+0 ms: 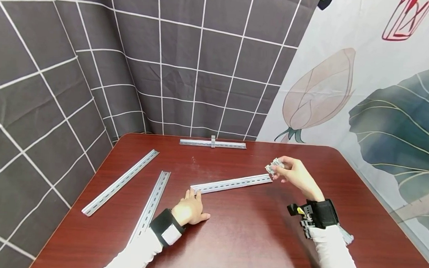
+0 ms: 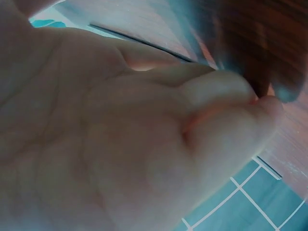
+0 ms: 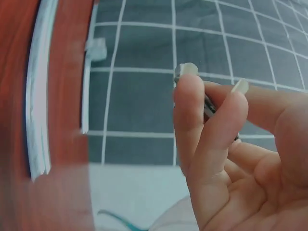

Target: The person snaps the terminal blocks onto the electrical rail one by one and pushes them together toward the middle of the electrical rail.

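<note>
Rests straight fingers of left hand (image 1: pixel 190 209) at left end of middle rail (image 1: pixel 230 184). Pinches small metal piece (image 1: pixel 273 166) between thumb and fingertips of right hand (image 1: pixel 294 174), just beside same rail's right end; cannot tell whether touching it. Counts four slotted rails on table (image 1: pixel 246 237): inner left rail (image 1: pixel 152 202), outer left rail (image 1: pixel 121 182), middle rail, far rail (image 1: pixel 196 143). Counts one piece pinched, one clip (image 1: pixel 213 141) across far rail.

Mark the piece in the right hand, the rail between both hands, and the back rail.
Piece (image 1: pixel 273 165), head view, uncovered body.
Rail between both hands (image 1: pixel 232 183), head view, mid-length.
Back rail (image 1: pixel 230 145), head view, right half.
</note>
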Available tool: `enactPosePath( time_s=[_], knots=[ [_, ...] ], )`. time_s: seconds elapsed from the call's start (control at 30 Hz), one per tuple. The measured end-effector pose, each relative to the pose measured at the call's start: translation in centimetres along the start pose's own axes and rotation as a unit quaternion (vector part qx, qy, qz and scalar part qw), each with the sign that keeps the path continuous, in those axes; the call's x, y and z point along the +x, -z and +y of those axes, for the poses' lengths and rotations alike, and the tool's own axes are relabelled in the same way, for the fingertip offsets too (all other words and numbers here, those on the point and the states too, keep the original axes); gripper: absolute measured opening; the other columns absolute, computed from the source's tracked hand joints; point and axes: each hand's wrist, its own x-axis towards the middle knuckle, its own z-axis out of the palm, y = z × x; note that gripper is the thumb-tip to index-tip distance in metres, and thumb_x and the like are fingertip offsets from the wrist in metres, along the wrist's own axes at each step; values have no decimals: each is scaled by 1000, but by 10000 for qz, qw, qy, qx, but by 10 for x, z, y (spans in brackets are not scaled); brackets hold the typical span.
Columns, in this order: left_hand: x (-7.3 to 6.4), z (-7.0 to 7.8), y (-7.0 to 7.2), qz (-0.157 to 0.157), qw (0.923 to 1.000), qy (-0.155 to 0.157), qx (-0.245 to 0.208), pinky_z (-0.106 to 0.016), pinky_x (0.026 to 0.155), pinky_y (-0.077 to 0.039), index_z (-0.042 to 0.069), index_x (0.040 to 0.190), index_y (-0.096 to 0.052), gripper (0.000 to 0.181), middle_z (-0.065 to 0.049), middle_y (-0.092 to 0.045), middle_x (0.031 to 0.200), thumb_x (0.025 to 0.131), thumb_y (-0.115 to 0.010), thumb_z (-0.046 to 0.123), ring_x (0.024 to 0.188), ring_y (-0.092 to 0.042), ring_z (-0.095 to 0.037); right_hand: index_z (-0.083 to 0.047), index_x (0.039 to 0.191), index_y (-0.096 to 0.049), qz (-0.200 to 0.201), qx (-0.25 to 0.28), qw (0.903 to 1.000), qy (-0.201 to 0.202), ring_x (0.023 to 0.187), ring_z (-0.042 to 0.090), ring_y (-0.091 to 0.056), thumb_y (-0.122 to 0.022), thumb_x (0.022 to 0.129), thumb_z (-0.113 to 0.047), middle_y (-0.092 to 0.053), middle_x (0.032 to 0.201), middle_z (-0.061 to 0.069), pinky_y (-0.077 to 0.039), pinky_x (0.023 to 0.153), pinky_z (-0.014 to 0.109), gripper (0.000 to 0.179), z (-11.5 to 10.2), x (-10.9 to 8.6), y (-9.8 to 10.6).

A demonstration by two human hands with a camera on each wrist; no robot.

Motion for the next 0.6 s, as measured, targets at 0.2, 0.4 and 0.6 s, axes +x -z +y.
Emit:
enactPosePath(
  time_s=[0.2, 0.4, 0.6],
  knots=[
    [1, -1, 0, -65, 9998, 7, -172, -47, 113, -34, -5, 146, -32, 82, -27, -26, 154, 88, -66, 42, 145, -27, -38, 2, 105, -50, -75, 370, 9991, 185, 79, 13, -71, -62, 94, -15, -71, 88, 9, -55, 70, 25, 24, -15, 13, -14],
    [2, -2, 1, -143, 9996, -41, -221, -47, 113, -33, -5, 146, -31, 83, -27, -25, 154, 88, -66, 42, 145, -26, -38, -3, 91, -52, -140, 194, 9982, 555, 76, 23, -58, -64, 92, -13, -60, 82, 5, -45, 67, 25, 15, -24, 22, -34],
    [3, -5, 3, -19, 9995, 4, -316, -46, 112, -35, -7, 146, -29, 83, -25, -30, 153, 88, -67, 40, 144, -30, -36, -8, 80, -59, 184, -655, 9965, 494, 63, 22, -63, -73, 85, -16, -67, 73, 11, -44, 55, 25, 17, -38, 29, -91]
  ],
)
